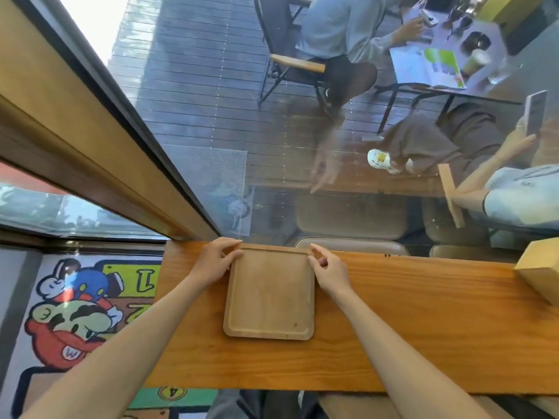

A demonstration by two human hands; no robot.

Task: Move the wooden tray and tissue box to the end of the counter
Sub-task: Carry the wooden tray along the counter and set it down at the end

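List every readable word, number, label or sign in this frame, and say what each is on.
"W": on the red cap in the cartoon rug, seen upside down.
"4": in a yellow circle on that rug, near the counter edge, upside down.
Large yellow letters on the rug's green panel: partly cut off, not readable.
Booklet on the table outside: print too blurred.
Wooden tray, wooden box: no text.

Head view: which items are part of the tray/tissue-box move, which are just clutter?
Job:
wooden tray, both far corners touched by left hand and right hand
tissue box, right edge of counter

Not job:
cartoon rug on floor
people and table beyond window glass
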